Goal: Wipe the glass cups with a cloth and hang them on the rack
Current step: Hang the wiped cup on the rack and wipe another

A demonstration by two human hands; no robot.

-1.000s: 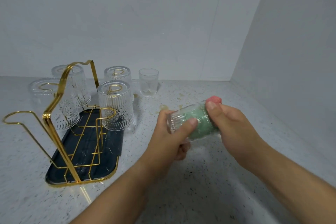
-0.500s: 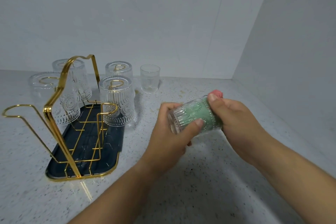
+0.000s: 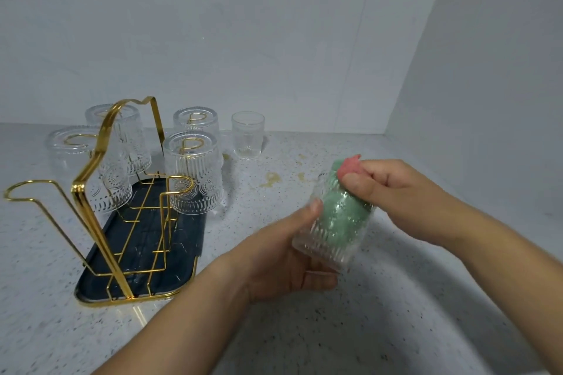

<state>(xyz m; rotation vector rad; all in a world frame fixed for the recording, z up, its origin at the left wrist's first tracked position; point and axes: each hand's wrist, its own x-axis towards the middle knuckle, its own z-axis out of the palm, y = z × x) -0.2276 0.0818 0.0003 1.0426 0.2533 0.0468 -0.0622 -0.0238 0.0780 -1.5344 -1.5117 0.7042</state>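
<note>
Risk: cup [image 3: 332, 231] slips from left hand [image 3: 283, 256] as cloth [image 3: 341, 207] twists or drags out, drops on worktop [image 3: 365, 329], chips; likely cause: smooth, maybe damp glass, one-hand hold

Left hand: curled round cup's lower part, thumb on side wall

Right hand [image 3: 393, 192]: pinches pink cloth end at cup's mouth, green part stuffed inside

Cup tilted in air, right of rack [image 3: 100, 192], well apart

Hung cups [image 3: 192, 173]: four on rack; plain cup [image 3: 247, 134] stands just behind-right of rack

Speckled white countertop [image 3: 335, 329] in a wall corner.
Toward the left edge, dark tray [image 3: 182, 237] bearing a gold wire rack [image 3: 79, 192]; near the back edge, upright glass cup [image 3: 247, 134], yellowish stains [image 3: 272, 178] just beside.
</note>
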